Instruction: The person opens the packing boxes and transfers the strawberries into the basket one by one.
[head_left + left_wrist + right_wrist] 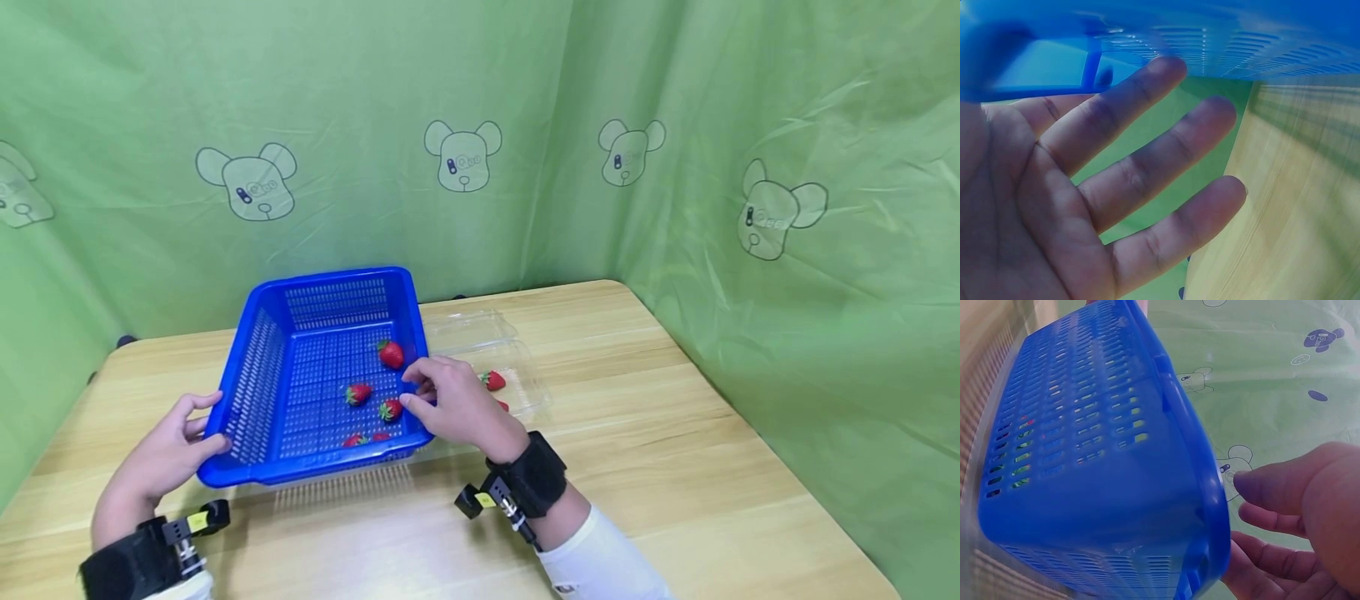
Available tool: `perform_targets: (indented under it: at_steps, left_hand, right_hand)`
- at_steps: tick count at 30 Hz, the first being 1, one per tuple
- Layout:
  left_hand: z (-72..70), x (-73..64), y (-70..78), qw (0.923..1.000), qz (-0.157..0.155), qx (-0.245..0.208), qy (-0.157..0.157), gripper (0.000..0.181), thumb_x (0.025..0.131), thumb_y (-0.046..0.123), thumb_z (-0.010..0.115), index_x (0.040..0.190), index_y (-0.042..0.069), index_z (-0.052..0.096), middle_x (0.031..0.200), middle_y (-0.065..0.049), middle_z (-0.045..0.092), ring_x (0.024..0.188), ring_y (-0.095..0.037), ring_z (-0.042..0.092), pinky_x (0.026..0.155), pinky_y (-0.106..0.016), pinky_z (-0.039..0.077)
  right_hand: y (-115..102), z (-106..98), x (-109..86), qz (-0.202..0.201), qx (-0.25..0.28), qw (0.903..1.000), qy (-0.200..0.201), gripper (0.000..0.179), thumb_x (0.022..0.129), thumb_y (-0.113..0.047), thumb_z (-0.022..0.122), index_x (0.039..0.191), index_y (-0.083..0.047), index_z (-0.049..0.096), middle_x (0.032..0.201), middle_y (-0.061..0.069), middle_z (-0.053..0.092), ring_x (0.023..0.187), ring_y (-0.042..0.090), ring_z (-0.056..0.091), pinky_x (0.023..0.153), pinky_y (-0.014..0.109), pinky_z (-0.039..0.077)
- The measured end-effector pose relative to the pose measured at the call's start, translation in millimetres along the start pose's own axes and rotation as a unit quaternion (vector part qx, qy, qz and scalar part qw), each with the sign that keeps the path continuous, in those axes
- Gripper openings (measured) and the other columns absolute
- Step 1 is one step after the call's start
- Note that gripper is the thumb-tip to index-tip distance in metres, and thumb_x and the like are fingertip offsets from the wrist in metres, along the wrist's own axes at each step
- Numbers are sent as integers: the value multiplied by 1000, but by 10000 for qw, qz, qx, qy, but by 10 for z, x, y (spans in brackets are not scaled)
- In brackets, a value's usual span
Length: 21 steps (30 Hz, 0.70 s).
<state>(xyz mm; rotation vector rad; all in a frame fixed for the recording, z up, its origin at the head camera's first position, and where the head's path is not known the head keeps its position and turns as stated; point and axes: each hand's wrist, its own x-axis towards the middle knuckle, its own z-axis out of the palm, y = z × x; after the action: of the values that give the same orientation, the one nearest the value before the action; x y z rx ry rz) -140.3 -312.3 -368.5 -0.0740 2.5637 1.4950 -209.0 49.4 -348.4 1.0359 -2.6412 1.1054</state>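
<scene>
Plainly, left hand (161,446) grips blue basket (318,463) — right hand (461,402) loosely curved — curtain lettering (263,189) unreadable.

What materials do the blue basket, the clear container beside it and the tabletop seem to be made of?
Blue basket: probably smooth, glossy plastic, by its rim highlights and regular moulded slots.
Clear container: likely thin, shiny plastic, see-through with bright edges.
Tabletop: satin wood or wood-look laminate, by its pale grain.

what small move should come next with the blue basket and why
Probably close the right hand on the right rim of the blue basket: the right wrist view shows its thumb off the rim, the left hand is at the opposite side, and strawberries lie loose inside.
</scene>
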Motion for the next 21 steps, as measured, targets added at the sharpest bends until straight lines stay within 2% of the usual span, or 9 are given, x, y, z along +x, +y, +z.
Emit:
perform_targets:
  at_steps: [10,21]
  left_hand:
    - [17,-6,-19,10000,-3,-81,18,66,96,5,52,147,-9,13,132,-45,41,99,-37,66,79,-40,58]
    - [17,-4,-28,9999,-15,-126,6,66,96,4,51,147,-9,11,131,-44,43,97,-37,66,79,-40,58]
  right_hand:
    - [33,-1,1,-47,-95,9999,108,15,91,-17,69,101,-7,66,90,0,61,80,11,59,71,21,52]
    - [65,-20,9,97,65,9998,134,14,90,-14,69,101,-5,66,91,5,63,81,13,59,72,22,53]
